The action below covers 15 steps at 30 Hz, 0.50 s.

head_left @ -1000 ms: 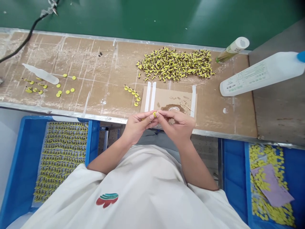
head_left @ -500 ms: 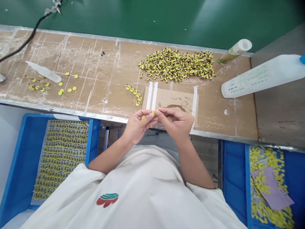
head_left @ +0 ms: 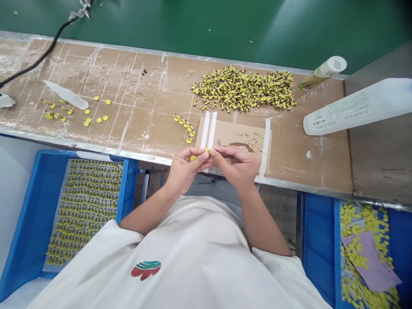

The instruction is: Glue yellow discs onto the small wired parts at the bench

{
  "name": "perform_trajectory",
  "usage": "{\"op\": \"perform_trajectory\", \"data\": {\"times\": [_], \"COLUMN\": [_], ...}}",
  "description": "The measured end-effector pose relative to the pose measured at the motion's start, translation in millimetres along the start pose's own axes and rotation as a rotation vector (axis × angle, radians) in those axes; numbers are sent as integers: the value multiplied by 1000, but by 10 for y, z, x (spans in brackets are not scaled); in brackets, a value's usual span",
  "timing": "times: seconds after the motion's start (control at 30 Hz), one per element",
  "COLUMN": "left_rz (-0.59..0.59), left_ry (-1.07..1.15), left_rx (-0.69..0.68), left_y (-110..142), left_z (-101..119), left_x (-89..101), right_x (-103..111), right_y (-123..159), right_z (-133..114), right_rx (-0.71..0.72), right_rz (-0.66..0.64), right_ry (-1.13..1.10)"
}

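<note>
My left hand (head_left: 186, 168) and my right hand (head_left: 237, 165) meet fingertip to fingertip over the near edge of the workbench (head_left: 135, 116). Both pinch one small yellow part (head_left: 208, 151); a second yellow piece (head_left: 193, 158) shows in my left fingers. Just beyond them lies a cardboard card (head_left: 234, 137) with white tape strips and a brown glue stain. A short row of small yellow parts (head_left: 185, 125) sits left of the card. A big heap of yellow-and-black parts (head_left: 244, 89) lies farther back.
A blue bin (head_left: 28, 223) at lower left holds rows of yellow-black parts. A blue bin (head_left: 317, 240) at lower right holds yellow discs and a purple sheet (head_left: 373, 262). A large white bottle (head_left: 354, 109) and a small tube (head_left: 323, 71) lie at right. A clear dropper bottle (head_left: 66, 95) with loose yellow discs lies at left, and a black cable (head_left: 38, 60) beyond.
The hands stay pinched together on the yellow part and have shifted slightly up in the picture. The whole scene has drifted a little right as the camera moved.
</note>
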<state>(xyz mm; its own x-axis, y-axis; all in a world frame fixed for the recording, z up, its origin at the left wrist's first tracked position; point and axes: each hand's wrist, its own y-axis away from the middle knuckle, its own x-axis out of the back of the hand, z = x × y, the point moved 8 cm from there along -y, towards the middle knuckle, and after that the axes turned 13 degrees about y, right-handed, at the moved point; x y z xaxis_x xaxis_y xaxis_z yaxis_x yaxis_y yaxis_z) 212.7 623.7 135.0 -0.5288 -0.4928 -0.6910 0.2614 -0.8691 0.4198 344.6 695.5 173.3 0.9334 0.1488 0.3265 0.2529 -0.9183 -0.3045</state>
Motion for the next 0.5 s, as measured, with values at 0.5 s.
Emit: {"op": "perform_trajectory", "data": {"times": [0.5], "left_rz": [35], "left_ry": [156], "left_rx": [117], "left_y": [-58], "left_z": [-109], "left_x": [116], "right_x": [-89], "right_y": [-29], "right_z": [-23], "right_rx": [-35], "right_rz": [57], "right_ry": [26]}}
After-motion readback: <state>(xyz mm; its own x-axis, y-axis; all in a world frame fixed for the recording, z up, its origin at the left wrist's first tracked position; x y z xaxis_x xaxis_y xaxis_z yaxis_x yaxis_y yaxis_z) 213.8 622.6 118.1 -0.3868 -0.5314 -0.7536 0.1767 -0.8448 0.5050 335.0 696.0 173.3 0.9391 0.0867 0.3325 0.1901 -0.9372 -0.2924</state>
